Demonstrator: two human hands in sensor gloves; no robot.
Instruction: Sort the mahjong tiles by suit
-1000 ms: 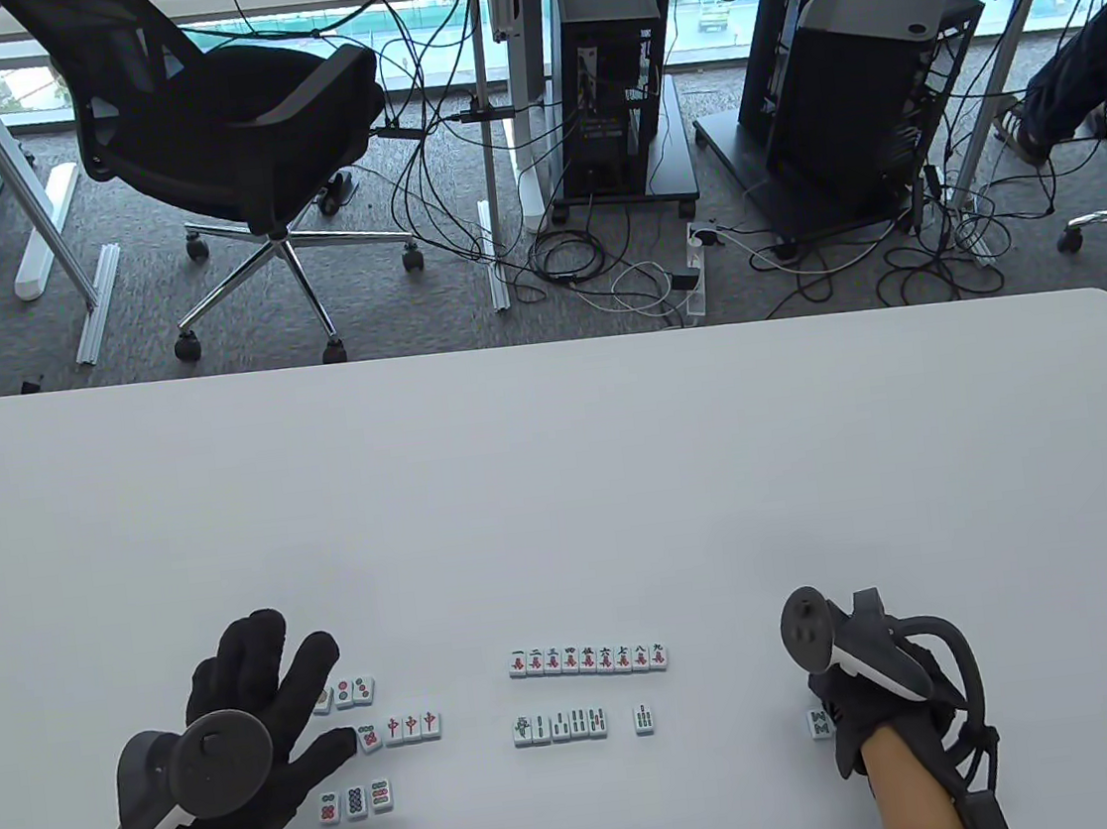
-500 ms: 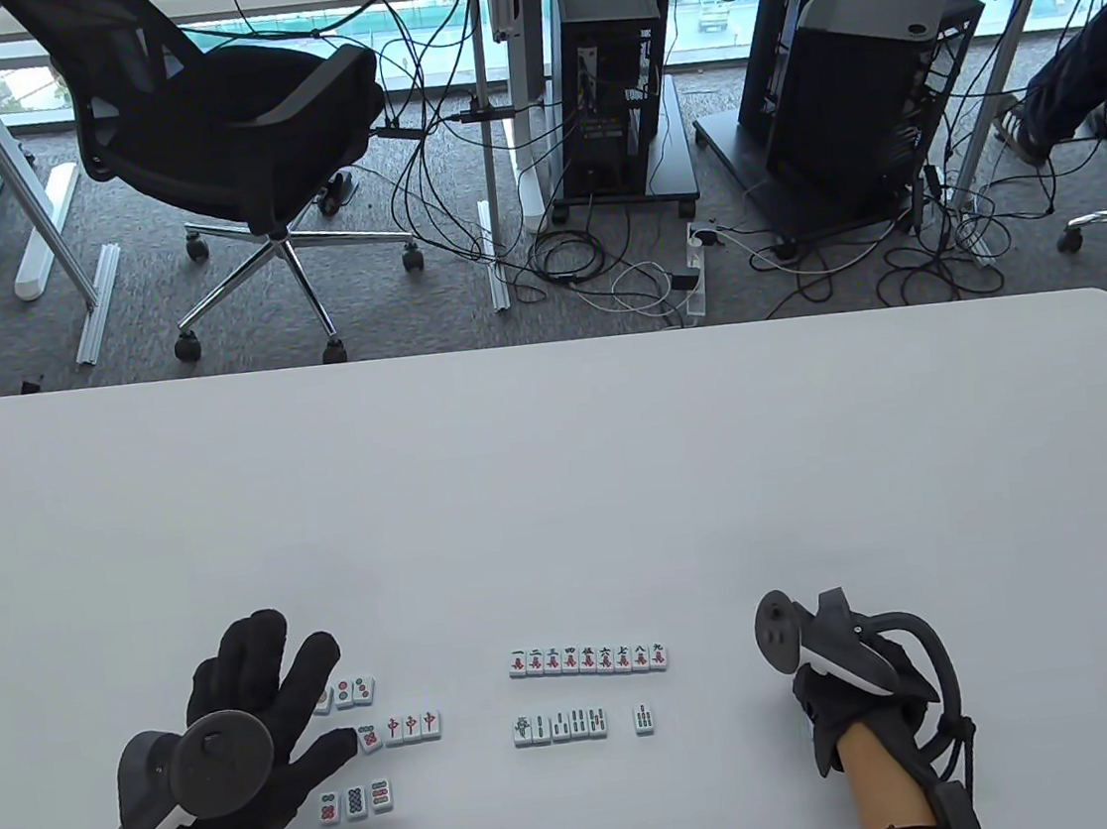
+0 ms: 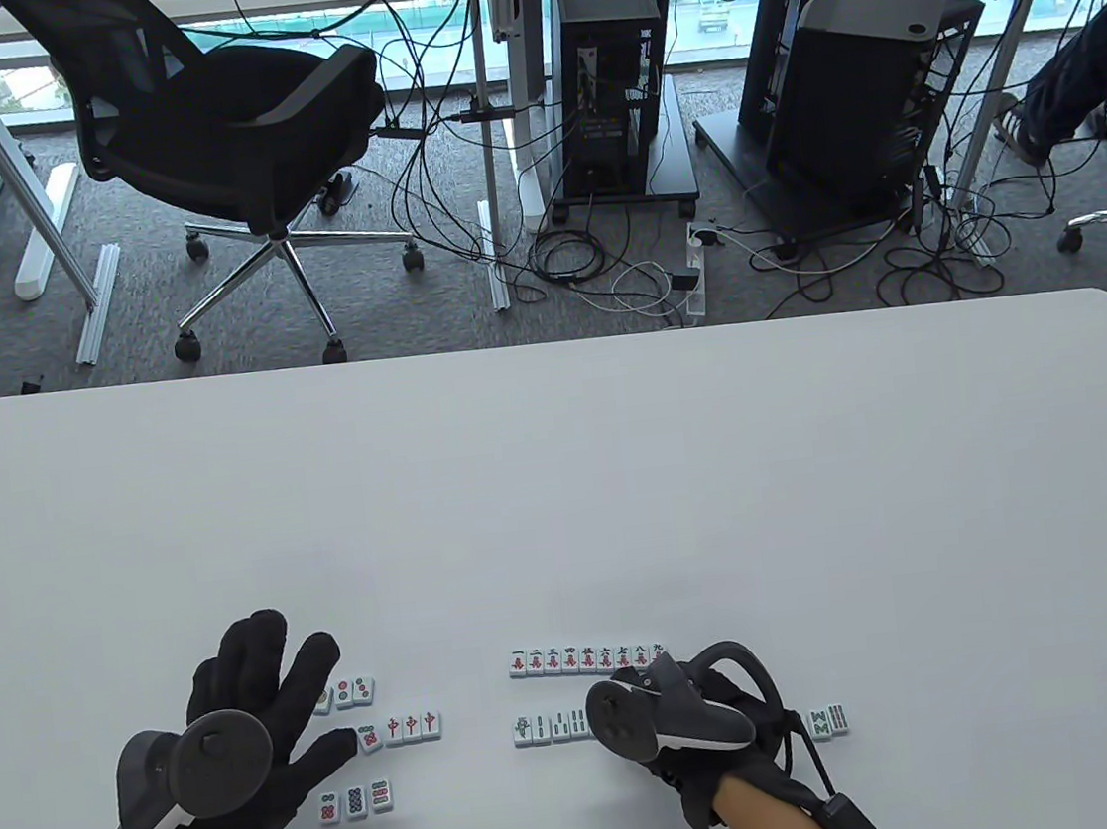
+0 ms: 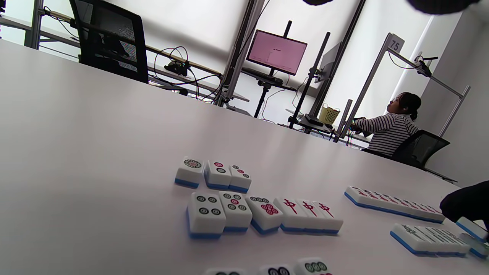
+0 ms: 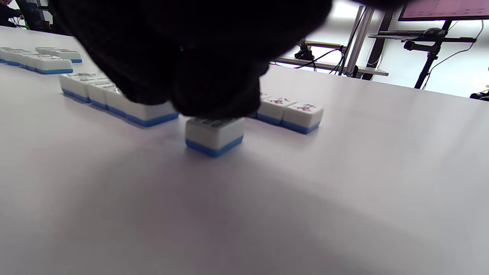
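The right hand point(image 3: 683, 719) is pressing its fingertips point(image 5: 214, 95) onto a lone tile point(image 5: 214, 134) at lower centre; the left hand point(image 3: 241, 739) is lying flat, fingers spread, beside the dot tiles point(image 3: 356, 802) at lower left; two tiles point(image 3: 828, 721) are sitting on the desk point(image 3: 563, 493) just right of the right hand.

Bright, even daylight from windows at frame top; soft shadows on the white table point(image 3: 563, 493); right wrist view blurred by the near glove.

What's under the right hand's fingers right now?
The right hand rests its fingertips on one lone tile lying flat on the table. The glove hides its face.
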